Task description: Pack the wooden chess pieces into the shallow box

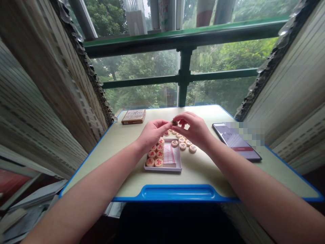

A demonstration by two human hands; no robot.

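Above the far edge of a shallow white box (179,168), my left hand (153,133) and my right hand (192,128) meet. Between their fingertips is a Chinese chess piece (174,123) with dark markings, pinched from both sides. Red-marked chess pieces (159,154) fill the left side of the box, partly covered by my left hand. A single dark-marked chess piece (175,143) lies in the box's upper right, beside a red-lined sheet (168,154). Several loose chess pieces (182,146) lie on the table behind and right of the box, some hidden under my right hand.
The pale table (122,145) has a blue rim and a blue front trough (177,192). A brown printed box (133,116) rests at the back left. On the right lies a phone (236,141). Curtains flank both sides, and a green-railed window (185,67) stands behind.
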